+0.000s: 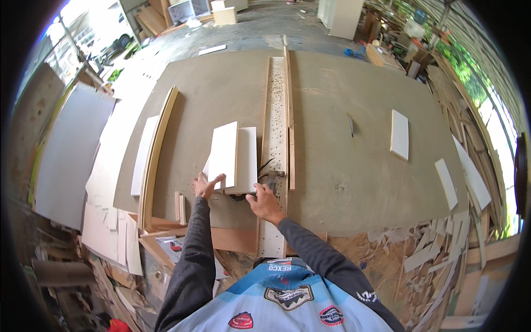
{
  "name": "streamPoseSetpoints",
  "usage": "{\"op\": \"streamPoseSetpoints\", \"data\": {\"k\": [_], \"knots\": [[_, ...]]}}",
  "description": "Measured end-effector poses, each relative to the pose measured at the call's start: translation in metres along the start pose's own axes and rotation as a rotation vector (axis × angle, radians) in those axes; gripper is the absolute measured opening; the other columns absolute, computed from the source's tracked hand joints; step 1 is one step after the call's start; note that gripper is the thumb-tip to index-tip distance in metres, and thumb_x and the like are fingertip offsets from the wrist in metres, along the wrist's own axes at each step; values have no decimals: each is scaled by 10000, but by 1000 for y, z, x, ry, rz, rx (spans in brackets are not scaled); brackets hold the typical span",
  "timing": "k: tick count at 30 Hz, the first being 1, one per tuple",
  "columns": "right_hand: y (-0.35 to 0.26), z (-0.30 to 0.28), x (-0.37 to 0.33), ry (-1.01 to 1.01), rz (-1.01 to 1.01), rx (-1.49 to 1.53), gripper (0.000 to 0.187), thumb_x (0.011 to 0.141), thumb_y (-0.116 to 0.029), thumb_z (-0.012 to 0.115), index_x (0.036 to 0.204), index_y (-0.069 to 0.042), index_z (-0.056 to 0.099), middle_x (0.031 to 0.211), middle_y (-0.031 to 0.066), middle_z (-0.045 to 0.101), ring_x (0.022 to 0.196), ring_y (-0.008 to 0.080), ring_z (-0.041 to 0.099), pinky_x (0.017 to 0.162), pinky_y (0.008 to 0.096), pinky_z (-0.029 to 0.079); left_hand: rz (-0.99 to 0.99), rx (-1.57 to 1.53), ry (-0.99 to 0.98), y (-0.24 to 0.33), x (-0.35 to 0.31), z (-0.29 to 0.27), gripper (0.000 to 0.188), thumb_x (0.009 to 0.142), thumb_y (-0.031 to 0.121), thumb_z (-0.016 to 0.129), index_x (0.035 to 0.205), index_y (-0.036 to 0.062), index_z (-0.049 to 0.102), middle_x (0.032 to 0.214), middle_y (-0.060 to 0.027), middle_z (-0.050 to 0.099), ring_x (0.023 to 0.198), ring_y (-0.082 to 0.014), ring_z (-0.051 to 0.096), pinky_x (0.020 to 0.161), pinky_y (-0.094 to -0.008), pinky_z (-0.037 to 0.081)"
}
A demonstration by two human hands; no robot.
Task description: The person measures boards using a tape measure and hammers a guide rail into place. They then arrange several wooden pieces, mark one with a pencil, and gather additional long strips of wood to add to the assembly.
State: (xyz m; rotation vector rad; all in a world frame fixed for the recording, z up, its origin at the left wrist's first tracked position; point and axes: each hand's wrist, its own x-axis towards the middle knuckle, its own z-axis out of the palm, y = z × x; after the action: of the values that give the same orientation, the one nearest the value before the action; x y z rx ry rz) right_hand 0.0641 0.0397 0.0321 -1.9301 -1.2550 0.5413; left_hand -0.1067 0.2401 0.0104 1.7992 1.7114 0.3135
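Note:
Two white boards lie partly overlapped on the worktable in front of me. The upper white board [224, 152] sits to the left and covers part of the lower white board [249, 157]. My left hand [204, 185] grips the near-left corner of the upper board, its thumb over the white face. At the near-right corner of the lower board, my right hand [265, 203] has its fingers bent onto the edge. Just beyond that hand a hammer [273, 175] rests on a long pitted white strip [275, 105]. A dark object beneath the boards' near edge is mostly hidden.
Left of the boards stands a long wooden strip [157, 157]. A small white panel [400, 134] and a thin dark tool [350, 125] lie on the right of the worktable [326, 99]. Offcuts [431, 249] litter the near right. Small wood pieces [180, 208] sit near my left forearm.

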Motion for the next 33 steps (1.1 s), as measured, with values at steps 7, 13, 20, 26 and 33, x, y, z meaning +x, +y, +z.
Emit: {"op": "streamPoseSetpoints", "data": {"k": [7,13,20,26,33], "knots": [[-19,48,39,144,338,-216,652,825,-357,674,1238,116,498,1133,294,576,1103,427,537,941,478,460,120,-86,-39,-20,4,7,1020,629,704,812,1364,31,591,1414,-299,400,1359,-442,368,1131,-523,339],[-26,56,80,-240,626,629,561,785,-373,735,1067,96,615,947,235,665,850,334,656,777,430,508,165,-123,-48,-34,5,13,961,610,568,891,1358,47,586,1380,-277,442,1334,-416,391,1115,-501,360],[-26,88,104,-279,539,194,700,795,-556,687,1147,50,700,1310,311,578,1206,394,583,998,440,473,283,-367,-168,-58,35,13,960,561,436,934,1367,53,580,1265,-252,571,1233,-393,522,1054,-464,426],[-6,99,115,-444,314,113,659,873,-563,641,1166,26,688,1342,259,544,1248,407,546,1042,495,424,278,-565,-253,-55,50,0,839,578,196,902,1347,38,606,1306,-159,641,1184,-270,612,1008,-375,475],[7,100,102,-310,254,40,557,890,-488,664,1118,20,681,1279,231,598,1164,393,605,1016,542,402,42,-688,-344,-29,28,-26,658,670,146,831,1278,-15,636,1119,-99,707,1008,-217,673,878,-338,527]]}}
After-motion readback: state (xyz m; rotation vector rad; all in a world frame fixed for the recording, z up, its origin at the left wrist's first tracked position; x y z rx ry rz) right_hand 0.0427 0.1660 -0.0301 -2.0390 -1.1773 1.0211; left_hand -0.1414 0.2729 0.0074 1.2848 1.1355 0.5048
